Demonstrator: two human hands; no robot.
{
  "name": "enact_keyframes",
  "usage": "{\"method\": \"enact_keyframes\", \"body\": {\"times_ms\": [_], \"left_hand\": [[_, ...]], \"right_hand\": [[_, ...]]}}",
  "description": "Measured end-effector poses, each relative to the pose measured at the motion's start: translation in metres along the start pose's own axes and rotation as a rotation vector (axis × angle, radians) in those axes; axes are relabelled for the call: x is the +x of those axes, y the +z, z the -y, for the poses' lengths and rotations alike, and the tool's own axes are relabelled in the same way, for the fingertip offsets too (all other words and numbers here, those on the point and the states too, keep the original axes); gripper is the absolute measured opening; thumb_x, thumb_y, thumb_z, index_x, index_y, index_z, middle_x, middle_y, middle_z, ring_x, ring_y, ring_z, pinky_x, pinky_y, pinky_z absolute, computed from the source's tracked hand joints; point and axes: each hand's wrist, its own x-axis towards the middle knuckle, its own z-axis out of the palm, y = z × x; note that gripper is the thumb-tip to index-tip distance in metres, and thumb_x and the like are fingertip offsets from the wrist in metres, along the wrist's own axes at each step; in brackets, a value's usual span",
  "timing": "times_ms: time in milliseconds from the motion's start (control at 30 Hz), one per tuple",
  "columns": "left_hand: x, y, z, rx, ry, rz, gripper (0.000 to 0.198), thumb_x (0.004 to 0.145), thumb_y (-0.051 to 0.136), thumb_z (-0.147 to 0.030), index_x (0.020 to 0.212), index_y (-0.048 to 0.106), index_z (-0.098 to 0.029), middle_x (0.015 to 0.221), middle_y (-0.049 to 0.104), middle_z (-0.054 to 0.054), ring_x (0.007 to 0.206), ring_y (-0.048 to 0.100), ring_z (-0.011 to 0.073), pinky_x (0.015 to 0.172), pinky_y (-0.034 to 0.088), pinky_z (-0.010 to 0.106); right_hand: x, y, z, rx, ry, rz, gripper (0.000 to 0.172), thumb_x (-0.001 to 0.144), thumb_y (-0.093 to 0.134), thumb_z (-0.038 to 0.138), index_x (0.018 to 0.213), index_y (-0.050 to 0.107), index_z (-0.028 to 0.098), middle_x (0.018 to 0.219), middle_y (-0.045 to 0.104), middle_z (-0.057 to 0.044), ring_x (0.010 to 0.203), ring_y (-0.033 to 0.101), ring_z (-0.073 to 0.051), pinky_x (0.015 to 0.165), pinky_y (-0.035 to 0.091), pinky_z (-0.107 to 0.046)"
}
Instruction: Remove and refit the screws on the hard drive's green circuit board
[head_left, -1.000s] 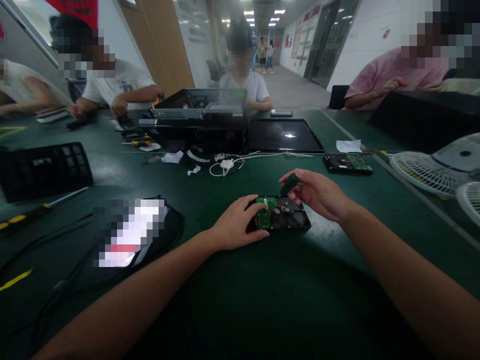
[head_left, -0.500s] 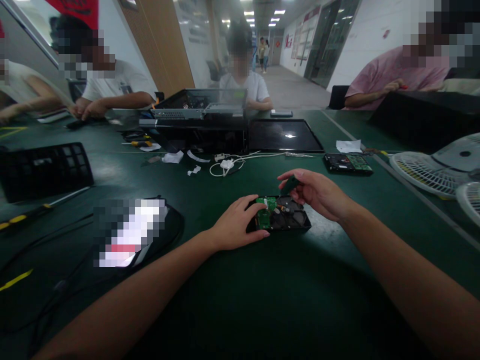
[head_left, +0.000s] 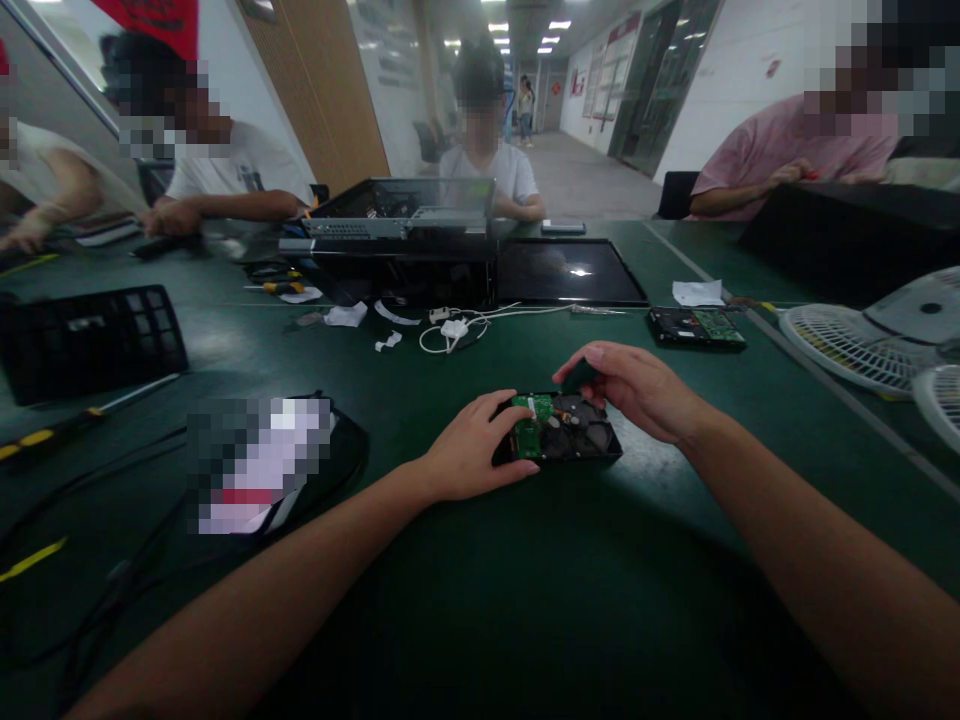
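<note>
— Gripping what, right hand (head_left: 637,388)?
— Dark green tool handle (head_left: 578,376), in a closed pinch.
— Left hand (head_left: 469,447)?
— Half-spread, clasping rectangular hard drive (head_left: 574,435), green circuit board (head_left: 529,440) on dark casing (head_left: 611,450); flat on tabletop (head_left: 420,385), frame centre.

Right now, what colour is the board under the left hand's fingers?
The board is green, best seen in the head view.
</note>
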Motion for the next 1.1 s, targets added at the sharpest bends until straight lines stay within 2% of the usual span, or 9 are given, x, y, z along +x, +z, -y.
{"method": "enact_keyframes", "body": {"times_ms": [133,267,467,700,867,933,1033,1100], "left_hand": [[0.0,0.001,0.0,-0.002,0.0,-0.006,0.073,0.091,0.069,-0.067,0.151,0.049,-0.03,0.166,0.036,0.012,0.149,0.041,0.0371,0.12,0.041,0.058],[0.0,0.0,0.0,-0.014,0.006,-0.013,0.073,0.09,0.07,-0.065,0.15,0.049,-0.03,0.166,0.036,0.011,0.149,0.041,0.0373,0.12,0.041,0.058],[-0.001,0.001,-0.001,0.008,-0.002,0.004,0.074,0.091,0.069,-0.065,0.151,0.048,-0.029,0.167,0.035,0.012,0.15,0.04,0.0374,0.12,0.041,0.057],[-0.005,0.0,-0.01,0.122,0.016,-0.015,0.073,0.094,0.067,-0.06,0.154,0.044,-0.027,0.17,0.027,0.014,0.155,0.033,0.0403,0.124,0.034,0.059],[-0.009,-0.004,-0.021,0.191,0.036,-0.005,0.073,0.095,0.063,-0.063,0.154,0.043,-0.025,0.168,0.031,0.016,0.153,0.035,0.0406,0.123,0.034,0.059],[-0.013,-0.008,-0.029,0.245,-0.01,-0.001,0.075,0.095,0.06,-0.067,0.154,0.043,-0.024,0.166,0.036,0.017,0.15,0.039,0.0427,0.122,0.036,0.06],[-0.027,-0.019,-0.037,0.336,-0.225,-0.027,0.083,0.092,0.055,-0.077,0.155,0.044,-0.023,0.16,0.042,0.021,0.142,0.045,0.05,0.115,0.039,0.067],[-0.042,-0.03,-0.037,0.396,-0.379,-0.051,0.085,0.09,0.056,-0.078,0.155,0.045,-0.024,0.157,0.045,0.022,0.138,0.048,0.0543,0.115,0.032,0.074]], "right_hand": [[-0.001,0.001,0.0,0.075,0.034,-0.004,0.023,0.094,0.069,0.044,0.097,0.069,0.021,0.102,0.07,-0.007,0.07,0.054,-0.015,0.061,0.042,-0.031],[-0.001,0.0,0.001,0.069,0.054,0.021,0.027,0.095,0.066,0.045,0.105,0.071,0.021,0.104,0.067,-0.007,0.066,0.052,-0.014,0.054,0.036,-0.031],[0.0,-0.001,-0.001,0.037,0.104,0.045,0.035,0.096,0.062,0.053,0.102,0.072,0.02,0.068,0.055,-0.003,0.063,0.05,-0.017,0.054,0.034,-0.031],[-0.001,-0.001,0.0,0.033,0.099,0.057,0.037,0.096,0.063,0.055,0.103,0.072,0.02,0.069,0.057,-0.003,0.063,0.05,-0.017,0.056,0.036,-0.031],[-0.003,-0.002,0.001,0.025,0.083,0.065,0.036,0.096,0.064,0.055,0.103,0.072,0.02,0.069,0.057,-0.002,0.063,0.051,-0.017,0.056,0.037,-0.031],[-0.004,-0.001,0.002,0.021,0.082,0.067,0.036,0.096,0.064,0.054,0.103,0.072,0.02,0.069,0.057,-0.002,0.064,0.051,-0.016,0.055,0.036,-0.031],[-0.006,0.0,0.004,0.02,0.087,0.059,0.035,0.097,0.064,0.053,0.103,0.072,0.02,0.068,0.057,-0.002,0.064,0.052,-0.016,0.055,0.036,-0.03],[-0.007,0.001,0.006,0.018,0.085,0.049,0.034,0.098,0.063,0.052,0.103,0.072,0.019,0.068,0.058,-0.003,0.064,0.053,-0.016,0.055,0.037,-0.03]]}}
